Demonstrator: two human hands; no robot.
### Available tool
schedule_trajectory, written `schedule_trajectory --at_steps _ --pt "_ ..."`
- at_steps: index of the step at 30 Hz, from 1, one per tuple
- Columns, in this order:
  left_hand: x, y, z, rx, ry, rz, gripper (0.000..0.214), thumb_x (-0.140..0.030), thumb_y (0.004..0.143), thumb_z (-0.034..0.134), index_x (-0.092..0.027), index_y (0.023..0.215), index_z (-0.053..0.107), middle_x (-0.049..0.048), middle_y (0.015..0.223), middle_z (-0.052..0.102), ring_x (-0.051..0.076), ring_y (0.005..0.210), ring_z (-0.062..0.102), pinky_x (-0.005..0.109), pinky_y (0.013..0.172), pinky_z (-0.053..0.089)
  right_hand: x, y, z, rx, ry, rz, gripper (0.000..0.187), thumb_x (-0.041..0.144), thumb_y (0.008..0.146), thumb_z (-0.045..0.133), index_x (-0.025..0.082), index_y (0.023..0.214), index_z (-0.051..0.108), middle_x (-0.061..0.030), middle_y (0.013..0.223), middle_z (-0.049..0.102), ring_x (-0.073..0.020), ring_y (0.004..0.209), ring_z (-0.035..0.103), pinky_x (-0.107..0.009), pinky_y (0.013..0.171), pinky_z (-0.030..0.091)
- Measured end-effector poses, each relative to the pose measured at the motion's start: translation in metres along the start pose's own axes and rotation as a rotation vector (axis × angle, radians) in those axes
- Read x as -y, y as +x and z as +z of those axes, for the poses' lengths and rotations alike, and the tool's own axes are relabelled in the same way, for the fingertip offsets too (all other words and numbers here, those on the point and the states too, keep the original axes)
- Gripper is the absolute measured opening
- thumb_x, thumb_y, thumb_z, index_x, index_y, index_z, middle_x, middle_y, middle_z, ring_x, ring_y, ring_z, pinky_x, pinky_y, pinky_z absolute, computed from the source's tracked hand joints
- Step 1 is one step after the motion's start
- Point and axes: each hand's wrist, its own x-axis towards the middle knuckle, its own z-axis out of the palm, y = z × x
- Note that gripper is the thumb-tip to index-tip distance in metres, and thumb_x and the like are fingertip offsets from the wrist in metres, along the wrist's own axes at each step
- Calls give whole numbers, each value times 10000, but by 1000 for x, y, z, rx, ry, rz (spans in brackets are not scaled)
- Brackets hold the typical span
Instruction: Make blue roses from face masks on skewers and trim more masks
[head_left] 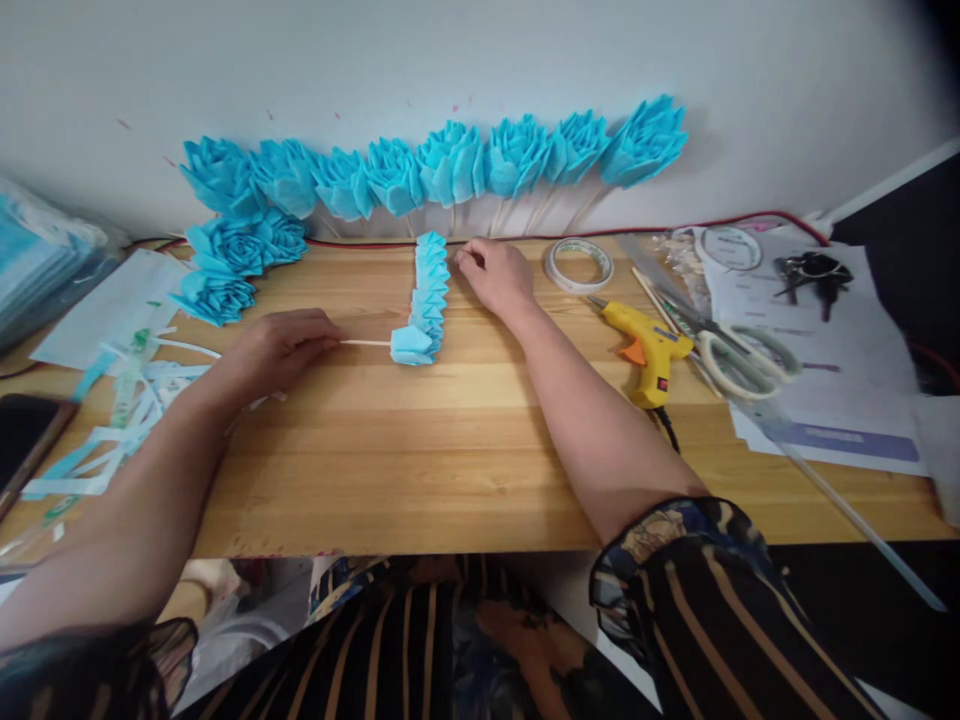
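My left hand (281, 345) pinches a thin pale stick (365, 343) held level just above the table. At the stick's right end sits a small blue flower head (414, 346) of a few folded petals. A row of folded blue petals (431, 270) runs from there back toward the wall. My right hand (496, 275) is beside the far right end of this row, its fingers curled together and the wrist low over the table. Whether anything small is between those fingertips is hidden.
Several blue flowers on sticks (450, 165) lean against the wall, with more flower heads (225, 245) at the left. Blue and white scraps (142, 400) lie left. A tape roll (579, 265), yellow glue gun (645, 345), scissors (750, 360), papers (847, 380) and keys (816, 272) lie right.
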Motion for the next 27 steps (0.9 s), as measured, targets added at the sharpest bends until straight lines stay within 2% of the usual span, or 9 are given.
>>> schedule_trajectory --at_steps 13,18,27 --pt "-1 2 4 -44 38 13 308 -295 1009 459 -118 980 709 87 888 693 159 807 627 248 721 445 -1 0 0 -9 11 -18 290 350 977 509 222 950 768 -35 842 728 -206 791 611 -294 658 327" --pt "-1 3 5 -60 37 33 315 -303 1005 463 -119 956 714 97 890 705 162 810 641 250 723 457 -2 0 -1 -10 22 -21 335 384 976 502 218 837 758 -27 773 709 -192 742 591 -294 633 300" --pt "-3 2 4 -47 28 -13 298 -362 995 447 -212 944 700 71 903 708 190 828 660 273 733 467 0 -2 -3 37 58 -50 419 464 973 493 217 725 725 -16 708 687 -183 705 587 -288 610 297"
